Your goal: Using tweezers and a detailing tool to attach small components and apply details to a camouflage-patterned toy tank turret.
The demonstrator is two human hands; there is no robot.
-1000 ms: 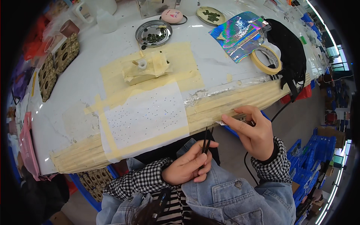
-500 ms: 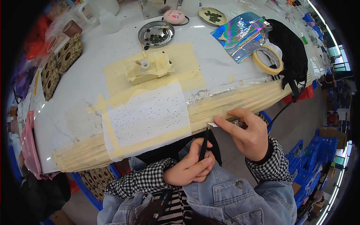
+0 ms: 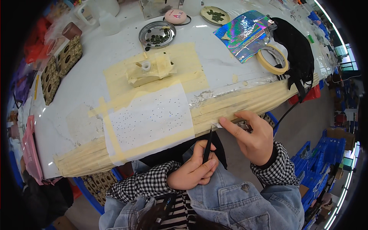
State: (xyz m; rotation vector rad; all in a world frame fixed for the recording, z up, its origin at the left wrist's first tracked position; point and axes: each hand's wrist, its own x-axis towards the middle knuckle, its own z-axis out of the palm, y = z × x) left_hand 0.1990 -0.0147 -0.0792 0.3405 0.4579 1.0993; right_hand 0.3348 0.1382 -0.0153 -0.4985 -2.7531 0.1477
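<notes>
My left hand (image 3: pixel 191 170) is closed around a thin black pointed tool (image 3: pixel 207 147) held upright in front of my chest. Its tip meets a small pale scrap (image 3: pixel 217 125) at the table's front edge. My right hand (image 3: pixel 253 138) pinches that scrap between thumb and forefinger, against the tan masking tape (image 3: pixel 237 103) that lines the table edge. Just to the left lies a white sheet with many tiny dots (image 3: pixel 151 117), taped down on the white table (image 3: pixel 92 82).
Behind the sheet sits a tape-wrapped lump (image 3: pixel 151 69). Farther back are a metal dish of dark bits (image 3: pixel 157 35), a holographic foil bag (image 3: pixel 245 32), a roll of masking tape (image 3: pixel 272 59) and a black cloth (image 3: pixel 297 53). Brown punched trays (image 3: pixel 61 67) lie at left.
My left hand has raised the black tool until its tip reaches the scrap. My right hand has shifted slightly left along the table edge, still pinching.
</notes>
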